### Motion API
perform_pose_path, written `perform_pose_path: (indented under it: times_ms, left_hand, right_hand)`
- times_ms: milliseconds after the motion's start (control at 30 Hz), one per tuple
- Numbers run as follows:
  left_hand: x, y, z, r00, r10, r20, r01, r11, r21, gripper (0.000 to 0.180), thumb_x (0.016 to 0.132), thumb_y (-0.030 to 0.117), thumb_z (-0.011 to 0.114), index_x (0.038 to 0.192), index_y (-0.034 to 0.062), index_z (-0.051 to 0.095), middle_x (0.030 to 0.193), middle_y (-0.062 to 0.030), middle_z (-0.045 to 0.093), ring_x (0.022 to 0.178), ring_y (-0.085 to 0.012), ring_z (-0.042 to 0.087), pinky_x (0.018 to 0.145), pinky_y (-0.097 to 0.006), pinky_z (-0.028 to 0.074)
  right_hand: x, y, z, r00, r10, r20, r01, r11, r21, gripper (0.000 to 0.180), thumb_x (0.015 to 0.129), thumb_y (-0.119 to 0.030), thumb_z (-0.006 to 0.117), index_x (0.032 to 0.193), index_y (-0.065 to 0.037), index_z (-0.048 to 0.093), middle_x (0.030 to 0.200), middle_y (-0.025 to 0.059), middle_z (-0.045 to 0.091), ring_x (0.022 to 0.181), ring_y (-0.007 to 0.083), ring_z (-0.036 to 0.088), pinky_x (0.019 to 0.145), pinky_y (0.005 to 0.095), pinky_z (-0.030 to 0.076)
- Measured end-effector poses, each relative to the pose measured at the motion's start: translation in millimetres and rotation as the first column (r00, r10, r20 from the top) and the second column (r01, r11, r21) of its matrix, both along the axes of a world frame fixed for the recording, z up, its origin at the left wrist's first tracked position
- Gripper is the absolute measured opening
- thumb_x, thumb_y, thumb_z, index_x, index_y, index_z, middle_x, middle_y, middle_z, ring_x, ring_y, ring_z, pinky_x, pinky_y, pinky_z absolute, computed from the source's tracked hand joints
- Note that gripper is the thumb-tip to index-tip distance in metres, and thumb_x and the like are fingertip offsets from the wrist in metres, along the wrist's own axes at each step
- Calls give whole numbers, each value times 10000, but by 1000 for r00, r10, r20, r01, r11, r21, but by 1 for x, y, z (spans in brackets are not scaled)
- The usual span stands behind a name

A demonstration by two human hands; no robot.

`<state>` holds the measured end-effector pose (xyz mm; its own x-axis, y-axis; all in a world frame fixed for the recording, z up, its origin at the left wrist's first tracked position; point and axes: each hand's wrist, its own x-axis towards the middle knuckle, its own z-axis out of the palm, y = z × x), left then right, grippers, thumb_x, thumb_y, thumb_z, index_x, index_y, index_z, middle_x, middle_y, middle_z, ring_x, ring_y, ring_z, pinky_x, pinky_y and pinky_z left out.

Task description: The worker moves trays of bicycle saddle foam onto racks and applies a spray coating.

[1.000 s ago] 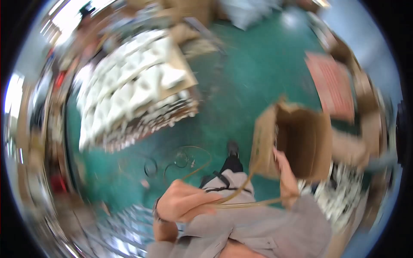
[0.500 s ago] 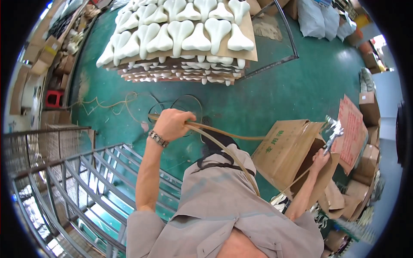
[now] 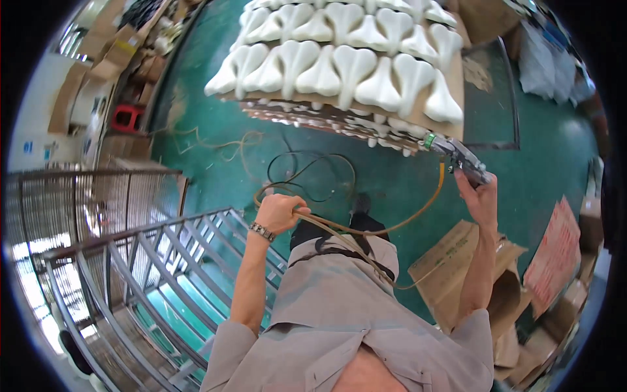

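My right hand point(image 3: 482, 199) grips a metal spray gun point(image 3: 462, 159) with a green part at its tip, held up at the near right corner of the white pieces. Closed around a yellowish hose point(image 3: 418, 214) is my left hand point(image 3: 279, 212), in front of my waist. From there the hose curves right and up to the gun's underside; another length runs along my right side. Smooth white bicycle-saddle-shaped pieces point(image 3: 353, 68) lie in rows on a brown board point(image 3: 462, 85). More boards with such pieces are stacked beneath it.
A grey metal rack point(image 3: 171, 258) stands close on my left. An open cardboard box point(image 3: 444, 266) is beside me at the right, with a flat reddish-printed carton point(image 3: 554, 255) past it. Dark hose loops point(image 3: 349, 171) lie on the green floor. A black frame point(image 3: 517, 121) adjoins the stack.
My right hand has swung the spray gun from beside the cardboard box forward to the stack's corner. My left hand keeps its hold on the hose. The view has shifted, with the stack now nearer.
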<state>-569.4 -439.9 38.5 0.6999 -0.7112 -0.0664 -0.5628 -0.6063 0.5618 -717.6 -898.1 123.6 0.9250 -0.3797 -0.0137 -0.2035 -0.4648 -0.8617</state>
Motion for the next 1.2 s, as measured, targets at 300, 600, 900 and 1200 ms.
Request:
perform_pose_path:
  times_ms: [300,600,900,1200]
  left_hand:
    - [68,135,-58,968,204,-145,-205,979,5,137,884,283,751,855,158,799,706,-144,702,698,-373,689,656,-492,549]
    - [203,255,-80,960,13,-280,-46,993,-111,127,893,265,753,857,149,789,739,-119,722,719,-346,698,645,-475,534]
    - [249,317,-87,929,-50,-366,-22,982,-188,106,897,231,717,883,153,787,728,-120,721,698,-338,698,646,-471,536]
    - [279,344,-80,903,-77,-422,-40,965,-261,226,936,309,719,837,108,754,725,-133,714,722,-359,700,643,-490,523]
  right_hand:
    - [189,188,109,927,374,0,-361,896,260,702,842,134,598,1511,-71,544,980,-14,639,733,40,533,648,221,448]
    - [331,409,159,760,631,-156,-647,758,-86,872,766,67,601,1608,-31,398,1219,137,625,1045,276,639,927,329,501]
    - [463,540,161,756,557,-344,-645,726,-241,658,910,-83,755,1521,-34,516,1241,171,690,1084,291,668,991,373,497]
    - [519,572,180,868,394,-301,-493,758,-428,602,914,-78,742,1492,-47,578,1039,52,660,856,140,544,797,293,473]
